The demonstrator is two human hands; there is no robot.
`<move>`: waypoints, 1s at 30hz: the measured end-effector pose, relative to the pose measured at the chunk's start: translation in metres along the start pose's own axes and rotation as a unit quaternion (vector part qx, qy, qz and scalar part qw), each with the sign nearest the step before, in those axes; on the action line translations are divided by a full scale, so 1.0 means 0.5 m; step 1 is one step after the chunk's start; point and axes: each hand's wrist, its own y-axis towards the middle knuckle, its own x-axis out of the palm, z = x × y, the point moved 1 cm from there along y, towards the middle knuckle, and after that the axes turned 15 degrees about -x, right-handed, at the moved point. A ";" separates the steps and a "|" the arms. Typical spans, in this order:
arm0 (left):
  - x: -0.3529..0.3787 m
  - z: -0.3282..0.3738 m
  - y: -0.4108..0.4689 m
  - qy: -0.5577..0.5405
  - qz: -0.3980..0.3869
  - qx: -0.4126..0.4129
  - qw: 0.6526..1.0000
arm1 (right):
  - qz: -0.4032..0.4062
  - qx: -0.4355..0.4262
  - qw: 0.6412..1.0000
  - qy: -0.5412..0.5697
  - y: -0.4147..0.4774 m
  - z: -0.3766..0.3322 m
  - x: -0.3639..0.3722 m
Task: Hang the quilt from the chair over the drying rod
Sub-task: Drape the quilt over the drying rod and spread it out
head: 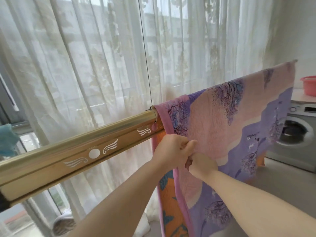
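**Two hands, one quilt: already over the rod, near edge being adjusted**

1. Quilt (230,127): pink and purple with a tree print and an orange underside. It is draped across the drying rod (77,151) and hangs down on the viewer's side. No chair is in view.
2. Drying rod: gold, hung from a thin wire (145,53). Its long axis runs from lower left, close by, to upper right, farther off. The nearer stretch is bare, and the quilt covers the rest.
3. Left hand (172,151): grip closed, pinching the quilt just below the rod, beside the pink border.
4. Right hand (201,165): grip closed on the same cloth, just below the left hand and touching it.
5. Key relation: both grips sit at the quilt's near edge, and nearly all the cloth lies to their right, along the rod. The left hand is nearer the rod and the bare stretch. The hanging looks almost complete, and the likely next step is to pull this edge straight.
6. Surroundings: sheer curtain (85,65), washing machine (297,127), red basin (309,85).
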 end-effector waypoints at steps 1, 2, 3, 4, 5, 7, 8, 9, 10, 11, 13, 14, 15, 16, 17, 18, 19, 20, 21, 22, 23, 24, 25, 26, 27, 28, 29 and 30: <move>0.002 0.015 0.013 0.004 0.022 0.011 1.000 | 0.003 0.010 1.000 0.009 -0.003 0.009 -0.007; 0.018 0.044 0.033 0.002 0.030 0.027 0.999 | 0.010 0.031 0.999 0.015 -0.013 0.037 -0.027; 0.030 0.063 0.050 0.006 0.036 0.035 0.999 | 0.012 0.040 0.999 0.020 -0.020 0.055 -0.043; 0.034 0.076 0.062 0.016 0.040 0.034 0.998 | 0.016 0.049 0.998 0.022 -0.022 0.068 -0.054; 0.050 0.097 0.080 0.028 0.032 0.037 0.998 | 0.028 0.063 0.997 0.016 -0.030 0.094 -0.075; 0.074 0.130 0.110 0.054 0.023 0.040 0.997 | 0.049 0.088 0.995 -0.001 -0.035 0.137 -0.112; 0.091 0.149 0.127 0.064 0.015 0.041 0.997 | 0.060 0.102 0.993 -0.006 -0.036 0.162 -0.131; 0.103 0.166 0.142 0.071 0.011 0.041 0.997 | 0.066 0.113 0.991 -0.007 -0.035 0.187 -0.149; 0.113 0.179 0.154 0.075 0.009 0.039 0.996 | 0.072 0.121 0.990 -0.010 -0.033 0.208 -0.165; 0.125 0.191 0.169 0.077 0.005 0.039 0.996 | 0.079 0.126 0.989 -0.010 -0.030 0.231 -0.182; 0.155 0.214 0.204 0.083 -0.001 0.043 0.996 | 0.101 0.141 0.985 -0.008 -0.020 0.285 -0.213; 0.169 0.223 0.223 0.089 -0.004 0.045 0.995 | 0.108 0.146 0.983 -0.010 -0.013 0.309 -0.226; 0.186 0.233 0.242 0.097 -0.008 0.046 0.994 | 0.119 0.153 0.981 -0.006 -0.005 0.337 -0.239; 0.211 0.248 0.268 0.103 -0.012 0.049 0.993 | 0.128 0.159 0.979 0.000 0.007 0.374 -0.255; 0.232 0.261 0.292 0.115 -0.015 0.048 0.992 | 0.133 0.162 0.978 0.006 0.018 0.407 -0.268; 0.252 0.271 0.315 0.125 -0.019 0.047 0.991 | 0.136 0.163 0.977 0.011 0.028 0.436 -0.281; 0.282 0.291 0.345 0.137 -0.022 0.043 0.989 | 0.142 0.167 0.976 0.018 0.038 0.481 -0.299; 0.309 0.308 0.375 0.146 -0.025 0.042 0.988 | 0.146 0.169 0.974 0.028 0.046 0.522 -0.317; 0.334 0.327 0.405 0.156 -0.033 0.035 0.987 | 0.148 0.168 0.974 0.038 0.052 0.561 -0.335; 0.350 0.339 0.428 0.162 -0.039 0.032 0.985 | 0.153 0.170 0.972 0.046 0.056 0.591 -0.349; 0.393 0.371 0.467 0.167 -0.045 0.027 0.985 | 0.159 0.176 0.970 0.049 0.059 0.650 -0.376; 0.411 0.385 0.492 0.170 -0.044 0.026 0.984 | 0.161 0.179 0.969 0.048 0.060 0.682 -0.391; 0.444 0.412 0.526 0.175 -0.043 0.023 0.983 | 0.161 0.189 0.968 0.048 0.061 0.732 -0.413; 0.472 0.432 0.557 0.174 -0.040 0.020 0.984 | 0.157 0.195 0.967 0.045 0.062 0.776 -0.432; 0.495 0.448 0.585 0.175 -0.036 0.016 0.984 | 0.150 0.201 0.967 0.044 0.064 0.812 -0.447; 0.518 0.464 0.611 0.169 -0.033 0.012 0.985 | 0.150 0.204 0.966 0.044 0.067 0.851 -0.464; 0.547 0.483 0.639 0.164 -0.031 0.004 0.986 | 0.156 0.210 0.964 0.045 0.072 0.893 -0.485; 0.570 0.495 0.663 0.155 -0.033 -0.002 0.987 | 0.160 0.213 0.963 0.048 0.078 0.926 -0.503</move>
